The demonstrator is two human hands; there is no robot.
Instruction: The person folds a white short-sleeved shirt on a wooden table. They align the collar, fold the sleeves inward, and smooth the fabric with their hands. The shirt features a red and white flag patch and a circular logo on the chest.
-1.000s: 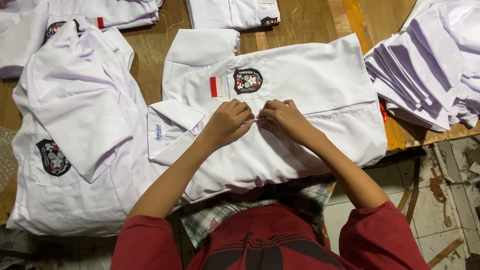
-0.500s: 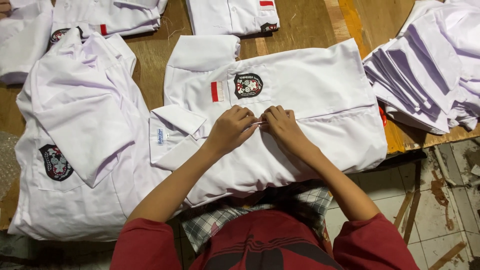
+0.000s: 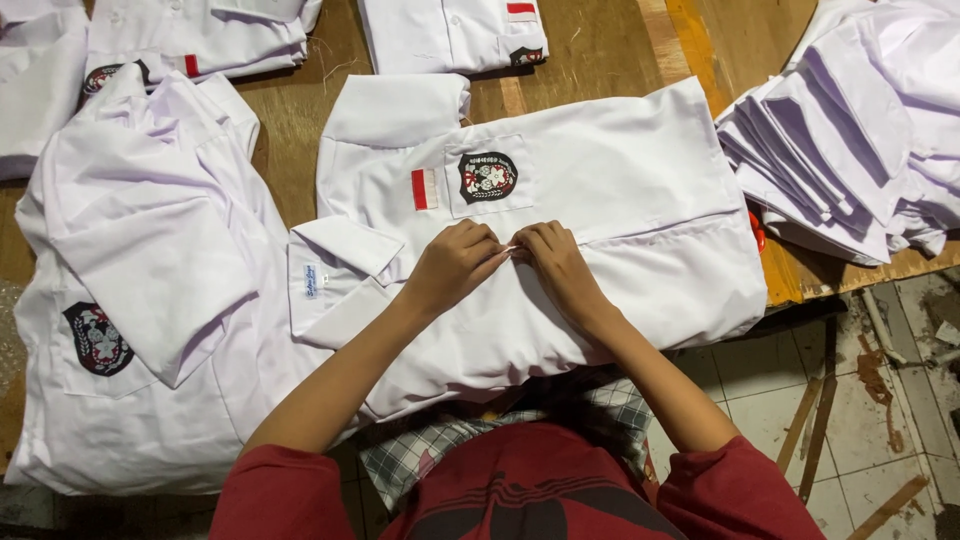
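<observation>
A white short-sleeved shirt (image 3: 640,190) lies flat on the wooden table (image 3: 590,40) with its collar to the left. Its chest pocket carries a dark round badge (image 3: 487,177) and a small red-and-white patch (image 3: 424,189). My left hand (image 3: 452,265) and my right hand (image 3: 556,262) meet fingertip to fingertip on the shirt's front placket, just below the pocket. Both pinch the fabric edge there. What lies between the fingertips is too small to make out.
More white shirts (image 3: 150,250) are heaped at the left, and folded ones (image 3: 450,30) lie along the far edge. A tall stack of folded white cloth (image 3: 860,120) sits at the right. Beyond the table's right edge is a tiled floor (image 3: 880,400) with wood scraps.
The two hands have stayed together at the same spot on the placket, with only small finger movements. The shirt has not shifted.
</observation>
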